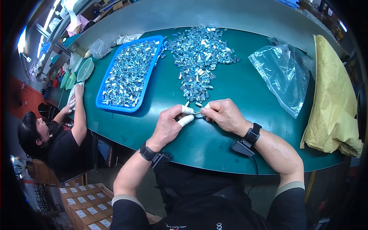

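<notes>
My left hand (168, 123), with white wraps on its thumb and a finger, is closed in a pinch near the table's front middle. Fingers of my right hand (228, 117) are pinched together just beside it. Between the two hands shows a slim, small metal piece (197, 113), gripped from both sides; its exact shape is mostly hidden by the fingertips. Right beyond my fingers, a loose heap of small shiny metal pieces (199, 57) spreads back toward the table's far edge. A blue tray (100, 100) full of similar pieces stands left of the heap.
On the green table (237, 69) lie a clear plastic bag (281, 74) and a yellow sack (329, 103) at the right. Green bowls (85, 69) stand at the far left, by another person (57, 142) working there. Cardboard boxes (86, 205) are stacked below left.
</notes>
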A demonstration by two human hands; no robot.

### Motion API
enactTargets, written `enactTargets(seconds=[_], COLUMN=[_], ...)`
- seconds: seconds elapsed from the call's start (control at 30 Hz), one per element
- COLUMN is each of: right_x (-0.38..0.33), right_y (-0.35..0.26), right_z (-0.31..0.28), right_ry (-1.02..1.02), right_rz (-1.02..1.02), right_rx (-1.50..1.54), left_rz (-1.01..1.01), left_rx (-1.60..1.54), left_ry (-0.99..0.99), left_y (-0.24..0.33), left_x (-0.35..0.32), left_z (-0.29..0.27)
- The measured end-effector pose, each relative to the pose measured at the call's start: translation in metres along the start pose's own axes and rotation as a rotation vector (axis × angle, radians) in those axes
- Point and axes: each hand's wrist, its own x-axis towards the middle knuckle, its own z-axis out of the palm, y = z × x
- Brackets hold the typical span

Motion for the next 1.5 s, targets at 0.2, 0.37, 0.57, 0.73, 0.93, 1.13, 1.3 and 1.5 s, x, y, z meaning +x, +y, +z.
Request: enactTargets(seconds=[0.2,0.37,0.57,0.73,0.93,1.13,1.3,1.5], right_x=[0.002,0.003,0.000,0.001,0.001,0.005,0.002,0.001], right_y=[-0.007,0.000,0.003,0.007,0.009,0.011,0.011,0.004], right_z=[0.002,0.004,0.005,0.001,-0.002,0.005,0.002,0.001], right_ry=[-0.053,-0.062,0.054,0.161,0.235,0.230,0.182,0.105], right_rz=[-0.035,-0.062,-0.039,0.046,0.055,0.040,0.038,0.023], right_rx=[-0.141,-0.289,-0.013,0.204,0.264,0.268,0.215,0.163], left_rz=[0.019,0.055,0.039,0.149,0.262,0.167,0.071,-0.019], left_rx=[0.005,-0.046,0.035,0.294,0.675,0.595,0.641,0.078], left_ry=[-0.002,0.040,0.017,0.356,0.476,0.090,0.048,0.151], left_y=[0.000,-0.004,0.004,-0.005,0.024,0.004,0.013,-0.008], left_x=[0.001,0.002,-0.001,0.002,0.026,0.033,0.027,0.018], left_z=[0.005,0.008,0.001,-0.053,-0.076,-0.015,-0.010,-0.015])
